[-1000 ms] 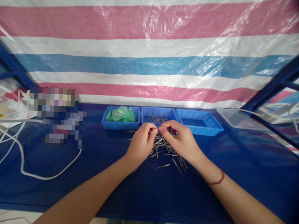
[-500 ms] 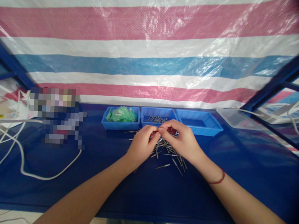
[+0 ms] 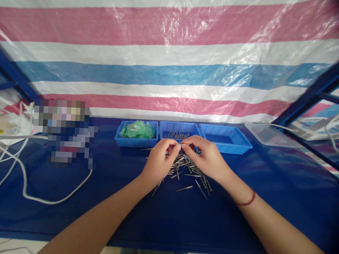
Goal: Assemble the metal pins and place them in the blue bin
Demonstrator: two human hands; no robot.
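My left hand (image 3: pixel 160 159) and my right hand (image 3: pixel 207 156) meet fingertip to fingertip above a loose pile of metal pop rivets (image 3: pixel 186 162) on the blue table. Between the two pinches a thin pop rivet (image 3: pixel 178 144) lies roughly level, each hand closed on one end. The fingers hide much of it. Just behind them stands the middle blue bin (image 3: pixel 178 127) with several rivets inside, its front partly covered by my hands.
To the left of it is a blue bin (image 3: pixel 136 143) of small green plastic bags (image 3: pixel 138 129). A third blue bin (image 3: pixel 228 147) and a clear plastic lid (image 3: pixel 267 136) lie to the right. White cables (image 3: pixel 27 187) and blurred-out items occupy the left side. A striped sheet (image 3: pixel 172 74) hangs behind.
My left hand has drawn slightly left and turned, opening a small gap between the fingertips, where the rivet now shows. My right hand has barely moved.
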